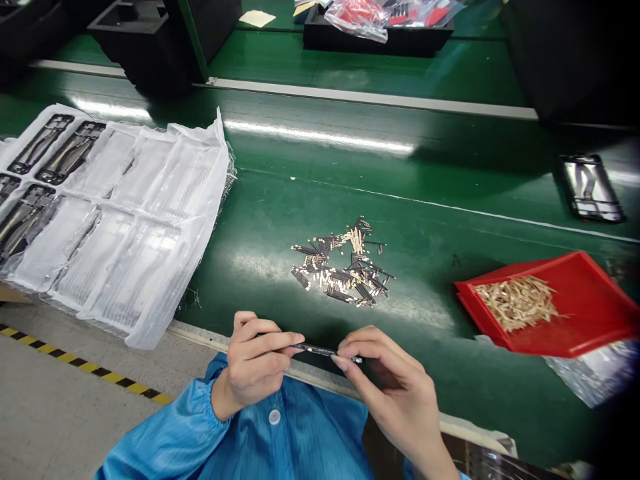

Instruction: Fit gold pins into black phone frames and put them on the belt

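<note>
A thin dark phone frame (320, 349), seen edge-on, is held level above the bench's front edge. My left hand (260, 360) pinches its left end between thumb and fingers. At its right end, my right hand (387, 373) has thumb and fingertips closed on it; whether a small part is also between those fingertips I cannot make out. Beyond the hands lies a loose pile of small black-and-gold strips (345, 267) on the green bench top.
A white blister tray (135, 220) with several phone frames (75, 153) overhangs the bench at left. At right stand a red bin (585, 307) holding thin tan strips (517, 303) and a single phone frame (593, 188). A black tray (380, 40) with plastic bags sits at the back.
</note>
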`<state>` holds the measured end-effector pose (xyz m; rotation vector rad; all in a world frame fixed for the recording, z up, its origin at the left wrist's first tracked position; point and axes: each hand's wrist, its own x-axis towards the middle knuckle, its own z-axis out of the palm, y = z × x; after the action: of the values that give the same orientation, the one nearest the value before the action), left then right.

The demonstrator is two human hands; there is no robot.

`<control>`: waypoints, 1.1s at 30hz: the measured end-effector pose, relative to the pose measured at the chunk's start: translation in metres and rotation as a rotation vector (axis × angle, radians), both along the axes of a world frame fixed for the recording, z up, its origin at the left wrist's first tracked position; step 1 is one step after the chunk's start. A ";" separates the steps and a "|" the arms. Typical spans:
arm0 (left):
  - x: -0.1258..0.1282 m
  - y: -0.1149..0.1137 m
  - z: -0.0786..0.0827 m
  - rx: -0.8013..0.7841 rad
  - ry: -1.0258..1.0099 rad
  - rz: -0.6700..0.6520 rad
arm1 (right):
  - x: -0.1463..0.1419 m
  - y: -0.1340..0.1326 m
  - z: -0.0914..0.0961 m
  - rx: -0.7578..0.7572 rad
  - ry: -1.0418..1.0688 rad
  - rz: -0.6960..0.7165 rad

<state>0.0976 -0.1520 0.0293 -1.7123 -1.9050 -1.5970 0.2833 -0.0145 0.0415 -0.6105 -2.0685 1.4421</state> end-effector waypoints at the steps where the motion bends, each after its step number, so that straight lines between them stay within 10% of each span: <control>1: -0.001 -0.001 0.000 -0.006 0.003 -0.007 | 0.001 -0.001 -0.004 0.012 0.016 0.002; 16: 0.000 0.000 0.031 -0.357 -0.322 -0.067 | 0.003 -0.015 -0.014 -0.352 -0.210 -0.010; 27: 0.004 -0.009 0.016 -0.040 -0.084 -0.006 | -0.004 -0.001 -0.006 0.023 0.006 0.228; 33: -0.001 -0.009 0.028 -0.241 -0.086 0.120 | -0.021 0.050 0.002 0.206 -0.090 0.110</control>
<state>0.0968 -0.1612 0.0574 -1.5982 -2.2770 -1.4713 0.2621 0.0355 0.0434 -0.4928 -2.3171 1.2578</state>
